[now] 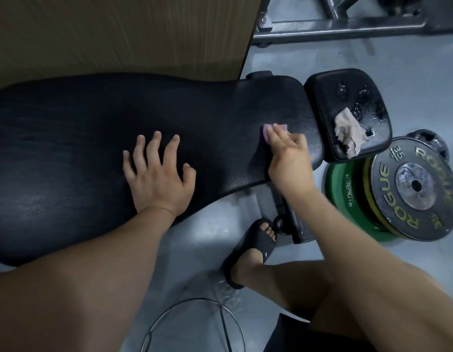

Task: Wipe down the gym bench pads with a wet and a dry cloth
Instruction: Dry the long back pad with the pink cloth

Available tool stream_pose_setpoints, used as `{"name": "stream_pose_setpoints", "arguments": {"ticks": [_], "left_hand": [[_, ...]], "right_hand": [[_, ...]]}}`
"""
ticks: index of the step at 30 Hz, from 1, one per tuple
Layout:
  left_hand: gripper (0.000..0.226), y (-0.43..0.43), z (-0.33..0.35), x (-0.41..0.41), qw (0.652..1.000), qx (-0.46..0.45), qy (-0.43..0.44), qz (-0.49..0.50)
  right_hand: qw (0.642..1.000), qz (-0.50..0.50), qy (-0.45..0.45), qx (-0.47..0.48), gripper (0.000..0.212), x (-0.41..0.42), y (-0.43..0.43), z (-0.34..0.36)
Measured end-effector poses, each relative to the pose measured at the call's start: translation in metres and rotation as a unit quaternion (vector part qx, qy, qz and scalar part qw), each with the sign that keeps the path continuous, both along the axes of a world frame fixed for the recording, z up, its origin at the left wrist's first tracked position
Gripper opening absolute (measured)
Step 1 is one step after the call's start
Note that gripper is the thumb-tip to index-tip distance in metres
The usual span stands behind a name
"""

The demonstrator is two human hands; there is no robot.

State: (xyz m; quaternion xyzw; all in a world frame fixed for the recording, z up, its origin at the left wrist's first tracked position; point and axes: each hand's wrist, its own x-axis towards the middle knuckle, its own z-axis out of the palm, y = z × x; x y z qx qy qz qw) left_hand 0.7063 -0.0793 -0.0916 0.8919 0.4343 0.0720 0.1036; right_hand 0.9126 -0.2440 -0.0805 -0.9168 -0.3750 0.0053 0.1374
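The long black back pad [93, 138] of the gym bench fills the middle of the head view. My left hand [158, 171] rests on it with fingers spread, holding nothing. Near the pad's right end my right hand [287, 153] presses a small purple cloth [343, 128] flat against the surface; only the cloth's far edge shows past my fingers. To the right lies the smaller black seat pad [329, 97], speckled with water drops. A crumpled beige cloth [348, 134] lies on it near the front edge.
Stacked weight plates [408, 189], black on green, lie on the grey floor right of the bench. A steel rack base [347, 26] crosses the top right. A wooden panel [118, 34] stands behind the bench. My sandalled foot [253, 250] is beside the bench frame.
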Motion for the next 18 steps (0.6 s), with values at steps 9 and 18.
{"name": "stream_pose_setpoints", "arguments": {"ticks": [9,18], "left_hand": [[0.06,-0.001,-0.002,-0.001,1.0,0.0,0.003,-0.001],[0.061,-0.002,-0.002,-0.001,1.0,0.006,-0.003,-0.002]], "right_hand": [[0.997,0.071,0.013,0.001,0.069,-0.024,-0.024,-0.004],[0.984,0.175,0.032,0.01,0.072,-0.079,-0.026,-0.008]]}}
